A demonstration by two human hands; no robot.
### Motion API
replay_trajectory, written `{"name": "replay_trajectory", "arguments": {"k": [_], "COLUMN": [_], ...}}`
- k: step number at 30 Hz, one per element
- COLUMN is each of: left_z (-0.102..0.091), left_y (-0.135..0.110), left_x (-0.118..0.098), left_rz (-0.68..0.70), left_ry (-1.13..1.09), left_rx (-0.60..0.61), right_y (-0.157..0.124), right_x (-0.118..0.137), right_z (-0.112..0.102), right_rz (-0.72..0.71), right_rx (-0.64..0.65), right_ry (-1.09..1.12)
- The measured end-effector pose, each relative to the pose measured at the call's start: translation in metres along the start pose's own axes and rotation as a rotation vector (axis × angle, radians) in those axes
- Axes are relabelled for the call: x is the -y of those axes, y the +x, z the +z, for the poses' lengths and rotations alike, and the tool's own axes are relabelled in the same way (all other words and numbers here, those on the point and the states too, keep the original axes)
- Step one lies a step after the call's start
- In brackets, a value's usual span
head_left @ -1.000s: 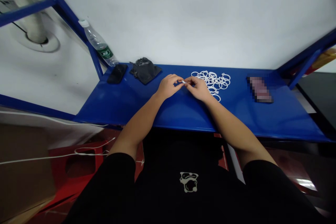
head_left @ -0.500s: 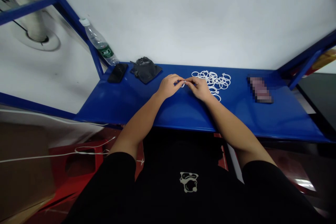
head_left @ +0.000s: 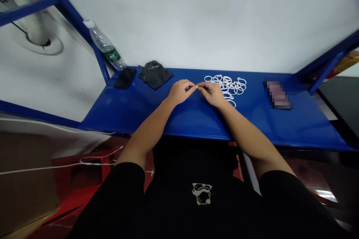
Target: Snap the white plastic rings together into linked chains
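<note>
My left hand (head_left: 180,91) and my right hand (head_left: 213,93) meet fingertip to fingertip over the blue shelf (head_left: 196,115). Both pinch one small white ring (head_left: 196,87) between them, and most of it is hidden by the fingers. A pile of several white plastic rings (head_left: 230,86) lies just right of my right hand, touching its far side. Both wrists rest on the shelf.
A black pouch (head_left: 155,74) and a dark phone (head_left: 125,77) lie at the shelf's back left, beside a leaning water bottle (head_left: 105,46). A blurred flat object (head_left: 277,94) lies to the right. Blue frame posts (head_left: 327,67) rise at both ends. A red stool (head_left: 84,175) stands below.
Both hands stay together at the same spot. The fingers shifted slightly on the small white ring; nothing was picked up or put down.
</note>
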State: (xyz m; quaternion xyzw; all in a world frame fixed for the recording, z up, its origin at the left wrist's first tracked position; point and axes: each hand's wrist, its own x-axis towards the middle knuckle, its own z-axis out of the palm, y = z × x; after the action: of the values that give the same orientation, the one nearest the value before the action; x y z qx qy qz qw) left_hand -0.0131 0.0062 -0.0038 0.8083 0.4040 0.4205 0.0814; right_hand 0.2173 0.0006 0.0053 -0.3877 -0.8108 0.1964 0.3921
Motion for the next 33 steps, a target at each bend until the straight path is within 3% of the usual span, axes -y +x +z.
{"name": "replay_trajectory", "arguments": {"k": [17, 22, 28, 33], "left_z": [-0.005, -0.002, 0.0, 0.001], "left_y": [-0.001, -0.001, -0.001, -0.001], "left_x": [-0.005, -0.001, 0.008, 0.008], "left_rz": [0.009, 0.017, -0.009, 0.031], "left_ry": [0.011, 0.013, -0.014, -0.008], "left_rx": [0.154, 0.132, 0.013, 0.094], "right_y": [0.001, 0.002, 0.002, 0.002], "right_x": [-0.001, -0.002, -0.004, -0.011], "right_z": [-0.003, 0.0, 0.007, 0.01], "right_rz": [0.056, 0.089, 0.088, 0.102], "right_rx": [0.054, 0.035, -0.035, 0.001], "right_ry": [0.096, 0.167, 0.274, 0.362]}}
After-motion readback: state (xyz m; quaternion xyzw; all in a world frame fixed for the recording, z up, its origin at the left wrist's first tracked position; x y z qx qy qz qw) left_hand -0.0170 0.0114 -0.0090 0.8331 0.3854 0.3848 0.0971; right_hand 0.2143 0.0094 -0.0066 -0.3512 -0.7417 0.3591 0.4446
